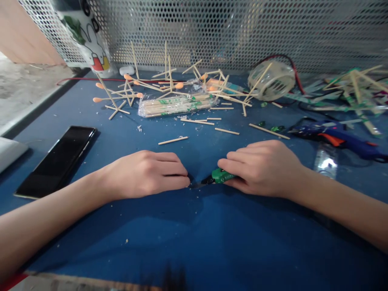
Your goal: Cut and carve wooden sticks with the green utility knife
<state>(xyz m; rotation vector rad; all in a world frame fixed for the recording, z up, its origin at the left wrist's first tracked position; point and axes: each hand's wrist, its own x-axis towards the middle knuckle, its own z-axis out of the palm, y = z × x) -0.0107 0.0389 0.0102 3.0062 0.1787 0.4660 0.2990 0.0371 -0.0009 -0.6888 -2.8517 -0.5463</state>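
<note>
On the blue bench (227, 238), a green-handled knife (222, 176) is held low over the surface, between the two hands; the grip of the right hand (263, 169) is clamped on the knife handle, and the dark blade (197, 185) is pointed toward the left hand (154, 171); the fingers of the left hand are drawn together and bent down toward the surface; whether anything is pinched in the left grip cannot be told, since the fingertips are turned from view; the blade tip is placed just beside these fingertips, and contact cannot be confirmed.

Beyond the left hand, a short stick (173, 140) is laid flat; beyond the right hand, a longer stick (269, 131) is laid at a slant; farther back, a clear packet (177, 106) is seen, filled with sticks and printed in green; behind and beside the packet, crossed sticks (117, 110) are spread, some fitted with orange ends (97, 100).

At the left, a phone (57, 161) is set down with its dark face upward; at the right, a blue glue gun (360, 145) is laid on its side, near a clear plastic piece (326, 159); the far edge is bounded by a perforated panel (194, 28).
</note>
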